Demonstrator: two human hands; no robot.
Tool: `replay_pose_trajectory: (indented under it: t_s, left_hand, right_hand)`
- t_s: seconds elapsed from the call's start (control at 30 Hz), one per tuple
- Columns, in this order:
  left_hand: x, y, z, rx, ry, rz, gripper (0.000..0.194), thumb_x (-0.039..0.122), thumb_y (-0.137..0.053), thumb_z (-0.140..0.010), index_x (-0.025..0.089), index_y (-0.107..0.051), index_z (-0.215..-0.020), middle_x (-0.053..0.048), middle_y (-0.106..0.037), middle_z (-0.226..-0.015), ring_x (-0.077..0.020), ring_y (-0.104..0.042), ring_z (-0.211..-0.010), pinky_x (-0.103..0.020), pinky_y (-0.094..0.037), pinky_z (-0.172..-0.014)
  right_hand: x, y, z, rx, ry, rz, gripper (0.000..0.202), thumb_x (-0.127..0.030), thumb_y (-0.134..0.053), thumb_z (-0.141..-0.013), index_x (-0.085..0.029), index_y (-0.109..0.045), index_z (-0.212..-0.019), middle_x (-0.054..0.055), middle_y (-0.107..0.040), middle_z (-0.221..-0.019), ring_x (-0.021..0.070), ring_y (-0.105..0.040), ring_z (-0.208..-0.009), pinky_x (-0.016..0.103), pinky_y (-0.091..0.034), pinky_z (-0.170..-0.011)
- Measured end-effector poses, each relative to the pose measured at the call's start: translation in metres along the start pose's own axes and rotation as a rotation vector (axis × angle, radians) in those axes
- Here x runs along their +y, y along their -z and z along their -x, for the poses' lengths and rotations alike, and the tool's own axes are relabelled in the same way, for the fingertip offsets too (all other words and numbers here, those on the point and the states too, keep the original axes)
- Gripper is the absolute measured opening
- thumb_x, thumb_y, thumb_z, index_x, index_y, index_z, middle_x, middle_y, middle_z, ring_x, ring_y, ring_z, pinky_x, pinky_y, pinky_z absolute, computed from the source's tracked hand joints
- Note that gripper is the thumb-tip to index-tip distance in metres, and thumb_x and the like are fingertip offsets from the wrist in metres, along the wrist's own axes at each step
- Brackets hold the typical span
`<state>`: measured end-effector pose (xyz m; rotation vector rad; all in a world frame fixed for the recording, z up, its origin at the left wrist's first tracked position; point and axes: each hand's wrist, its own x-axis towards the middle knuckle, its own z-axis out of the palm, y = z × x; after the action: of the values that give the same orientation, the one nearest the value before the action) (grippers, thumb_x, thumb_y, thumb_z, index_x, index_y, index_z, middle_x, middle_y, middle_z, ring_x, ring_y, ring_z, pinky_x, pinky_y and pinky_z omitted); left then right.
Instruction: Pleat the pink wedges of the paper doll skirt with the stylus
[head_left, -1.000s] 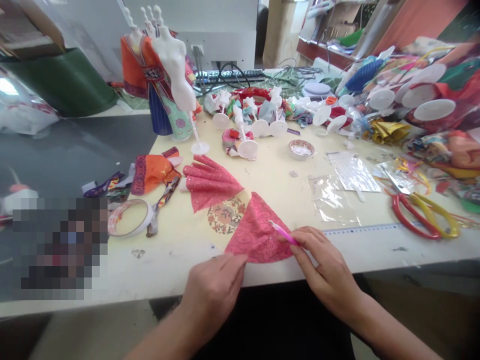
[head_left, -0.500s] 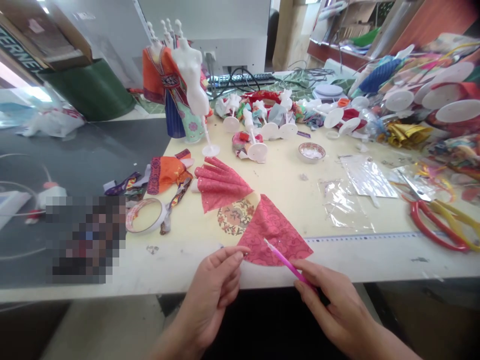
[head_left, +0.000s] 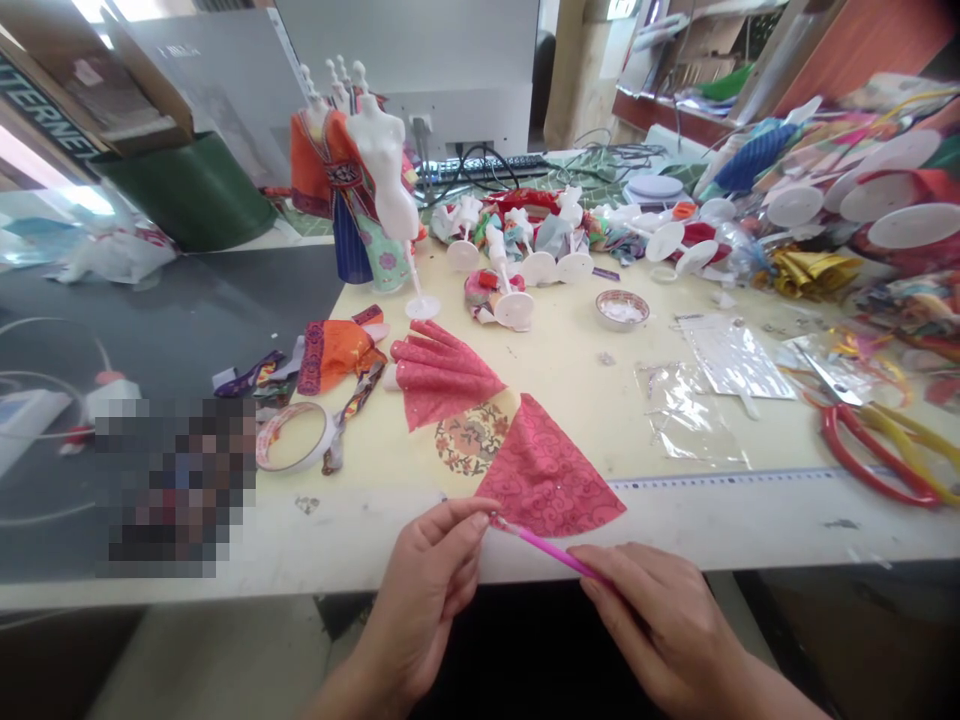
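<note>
A pink pen-like tool (head_left: 555, 552) is pinched in my right hand (head_left: 652, 605), its pale tip touching or nearly touching the fingertips of my left hand (head_left: 435, 580). Those left fingers are pinched together over the lower left corner of a red patterned fabric fan (head_left: 555, 460); what they hold is too small to name. Behind lies a second red piece (head_left: 442, 375), gathered into folds, with small light dots on it. A round floral patch (head_left: 469, 435) shows between the two red pieces.
A tape roll (head_left: 294, 437) and orange doll clothes (head_left: 341, 355) lie left. White mannequins (head_left: 386, 170) stand behind. A small bowl (head_left: 622, 310), clear plastic bags (head_left: 686, 410), a ruler (head_left: 720, 478) and red-handled scissors (head_left: 862, 465) are on the right.
My right hand has brought the pink tool's tip left and down to my left fingertips. My left hand has stayed nearly still. The view has shifted slightly.
</note>
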<state>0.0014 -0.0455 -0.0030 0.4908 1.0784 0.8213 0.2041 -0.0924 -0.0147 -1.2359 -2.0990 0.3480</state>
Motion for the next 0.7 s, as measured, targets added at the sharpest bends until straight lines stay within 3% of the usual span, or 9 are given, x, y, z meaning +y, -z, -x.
replay_pose_trajectory:
  t_s: [0.7]
  left_hand:
    - [-0.0027, -0.0001, -0.0017, 0.050, -0.056, -0.203, 0.024, 0.035, -0.064, -0.074, 0.016, -0.067, -0.088, 0.010, -0.026, -0.046, -0.0032, -0.015, -0.041, -0.018, -0.010, -0.038]
  right_hand:
    - [-0.0013, 0.0021, -0.0016, 0.037, 0.030, 0.006, 0.022, -0.009, -0.045, -0.085, -0.013, -0.055, -0.103, 0.005, -0.064, -0.071, 0.0152, -0.061, -0.059, 0.027, -0.048, -0.054]
